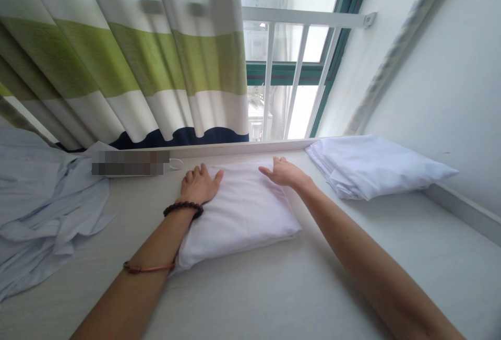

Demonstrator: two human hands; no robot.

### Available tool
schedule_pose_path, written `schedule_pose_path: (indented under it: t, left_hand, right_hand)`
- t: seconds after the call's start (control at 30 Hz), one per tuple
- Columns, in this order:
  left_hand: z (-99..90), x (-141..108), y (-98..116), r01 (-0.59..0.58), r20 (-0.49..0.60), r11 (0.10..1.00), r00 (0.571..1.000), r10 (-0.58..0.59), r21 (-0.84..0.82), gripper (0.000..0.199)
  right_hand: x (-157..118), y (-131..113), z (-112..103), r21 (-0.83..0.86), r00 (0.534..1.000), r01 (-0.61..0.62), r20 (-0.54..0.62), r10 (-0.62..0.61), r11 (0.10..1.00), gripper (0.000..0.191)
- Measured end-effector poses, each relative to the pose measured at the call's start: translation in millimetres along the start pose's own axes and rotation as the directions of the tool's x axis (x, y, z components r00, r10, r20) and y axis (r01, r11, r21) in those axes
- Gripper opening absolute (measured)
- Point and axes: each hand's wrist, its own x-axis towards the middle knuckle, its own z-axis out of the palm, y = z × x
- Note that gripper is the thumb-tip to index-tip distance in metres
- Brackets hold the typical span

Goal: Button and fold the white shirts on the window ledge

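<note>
Cloth (242, 214) folded flat, white, creased.

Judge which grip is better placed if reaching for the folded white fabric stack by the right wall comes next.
Probably the right grip: it is nearer the stack, at the far right corner of the puffy white rectangular fabric bundle, while the left grip is at its left edge.

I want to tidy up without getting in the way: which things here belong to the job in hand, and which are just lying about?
Job in hand:
Middle folded white cloth, between left hand and right hand
Probably right-hand folded white cloth
Probably crumpled white cloth at left

Apparently lying about:
Obscured object near the curtain, too masked to identify
</note>
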Motion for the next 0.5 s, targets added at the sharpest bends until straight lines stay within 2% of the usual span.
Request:
schedule_pose_path:
  t: [0.1, 0.17, 0.27, 0.4, 0.47, 0.5]
  left_hand:
    - [-9.7, 1.3, -0.6, 0.078, -0.040, 0.986, 0.996, -0.085, -0.149, 0.071]
    - [-12.4, 5.2, -1.4, 0.063, -0.048, 0.963, 0.996, -0.078, -0.260, 0.053]
    - [-10.3, 13.8, -5.2, 0.030, -0.039, 0.912, 0.998, -0.050, -0.408, 0.035]
    - [-6.9, 21.0, -13.7, 0.061, -0.038, 0.762, 0.993, -0.112, -0.644, 0.036]
    - [-9.7, 19.7, -17.0, 0.105, 0.005, 0.664, 0.989, -0.150, -0.741, 0.044]
    - [-12.5, 17.8, -18.2, 0.127, 0.039, 0.617, 0.987, -0.154, -0.777, 0.046]
  right_hand:
    - [-13.1, 2.4, -17.9, 0.025, 0.970, -0.071, 0.235, 0.063, 0.997, 0.079]
    - [-16.3, 3.6, -19.6, 0.034, 0.954, -0.042, 0.297, 0.030, 0.999, 0.071]
    - [-11.0, 7.4, -11.5, 0.111, 0.975, -0.004, 0.223, -0.021, 0.994, 0.060]
    - [2.3, 15.8, -0.2, 0.303, 0.998, -0.016, 0.068, -0.004, 0.953, 0.054]
    - [4.2, 19.7, 0.9, 0.465, 0.999, -0.002, 0.037, -0.017, 0.885, 0.049]
    - [3.3, 21.4, 0.2, 0.569, 0.997, 0.012, 0.056, -0.053, 0.823, 0.048]
